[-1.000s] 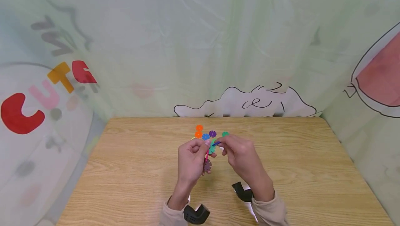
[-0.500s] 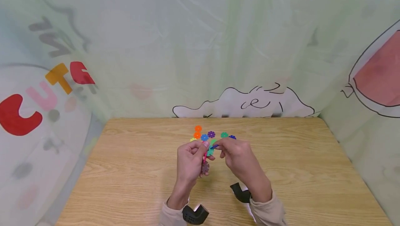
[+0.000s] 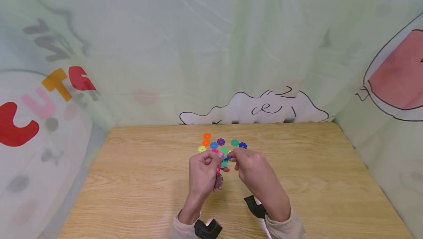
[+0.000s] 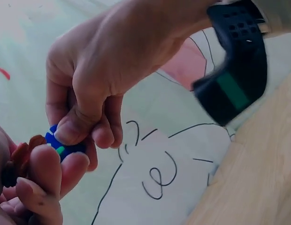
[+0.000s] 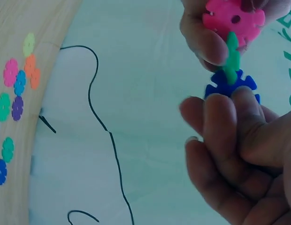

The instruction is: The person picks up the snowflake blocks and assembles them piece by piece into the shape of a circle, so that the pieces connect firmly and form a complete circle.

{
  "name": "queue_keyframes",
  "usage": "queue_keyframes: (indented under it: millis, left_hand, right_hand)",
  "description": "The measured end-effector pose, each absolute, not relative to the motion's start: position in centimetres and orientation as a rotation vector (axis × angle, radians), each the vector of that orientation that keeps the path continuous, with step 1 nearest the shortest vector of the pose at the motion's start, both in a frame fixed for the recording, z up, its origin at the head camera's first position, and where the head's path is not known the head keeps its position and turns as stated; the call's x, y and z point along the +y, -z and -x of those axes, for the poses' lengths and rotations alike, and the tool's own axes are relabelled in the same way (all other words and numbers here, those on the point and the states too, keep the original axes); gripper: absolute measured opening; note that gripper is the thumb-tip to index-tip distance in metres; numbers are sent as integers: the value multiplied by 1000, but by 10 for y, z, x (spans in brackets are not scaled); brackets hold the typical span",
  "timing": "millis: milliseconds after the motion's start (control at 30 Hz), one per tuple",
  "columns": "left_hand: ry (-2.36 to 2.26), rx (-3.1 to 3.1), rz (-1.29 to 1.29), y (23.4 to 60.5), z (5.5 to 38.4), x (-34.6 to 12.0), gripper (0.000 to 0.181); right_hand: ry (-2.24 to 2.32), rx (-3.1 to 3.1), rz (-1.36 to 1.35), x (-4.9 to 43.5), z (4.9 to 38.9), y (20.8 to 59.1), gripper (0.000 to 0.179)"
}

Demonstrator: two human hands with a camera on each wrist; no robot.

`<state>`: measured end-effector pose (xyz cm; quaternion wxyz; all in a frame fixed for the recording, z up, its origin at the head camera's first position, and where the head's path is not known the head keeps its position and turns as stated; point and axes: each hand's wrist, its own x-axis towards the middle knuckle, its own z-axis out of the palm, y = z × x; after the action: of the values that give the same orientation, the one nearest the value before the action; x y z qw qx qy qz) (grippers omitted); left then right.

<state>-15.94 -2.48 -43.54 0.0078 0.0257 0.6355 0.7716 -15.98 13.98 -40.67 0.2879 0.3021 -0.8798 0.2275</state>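
My left hand [image 3: 203, 171] holds a small build of notched plastic snowflake discs above the table. In the right wrist view its pink disc [image 5: 225, 21] sits between the left fingers, with a green disc [image 5: 233, 55] standing edge-on from it. A brownish-purple disc [image 3: 219, 181] shows lower on the build in the head view. Facing it, my right hand [image 3: 259, 171] pinches a dark blue disc [image 5: 224, 85] between thumb and fingers. The blue disc's notched edge meets the green disc's end. Fingers cover part of the build and the blue disc's lower half.
Several loose snowflake discs lie beyond the hands: orange ones [image 3: 206, 136], a yellow one [image 3: 202, 149], a purple one [image 3: 221, 141], a green one [image 3: 234, 142] and a dark blue one [image 3: 242, 145]. The wooden table [image 3: 138, 180] ends at a printed curtain [image 3: 148, 66].
The head view has shifted slightly, baring more of the loose discs behind the hands. Both hands keep their hold, with the blue disc staying against the green one.
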Motion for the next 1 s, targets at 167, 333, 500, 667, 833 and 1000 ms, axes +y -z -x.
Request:
queue_keyframes:
  millis: [167,333,500,667,833,1000]
  left_hand:
    - [-2405,1934,-149,436,170,-34,28]
    - [-2312,1958,-93,439,179,-46,21]
    - [-2332,1884,-15,444,185,-59,13]
    - [-2319,1799,-16,449,186,-60,8]
    - [-2296,1800,-53,451,186,-57,12]
    - [-2294,1807,-68,450,185,-57,12]
  right_hand:
    - [-926,-2356,-817,147,176,416,24]
    - [-1160,-2561,-530,174,198,434,36]
    - [-1066,-2766,-177,203,225,467,39]
    - [-1086,-2905,-86,209,242,500,49]
    - [-993,-2994,-121,201,253,524,51]
    - [-908,-3010,-90,197,259,532,38]
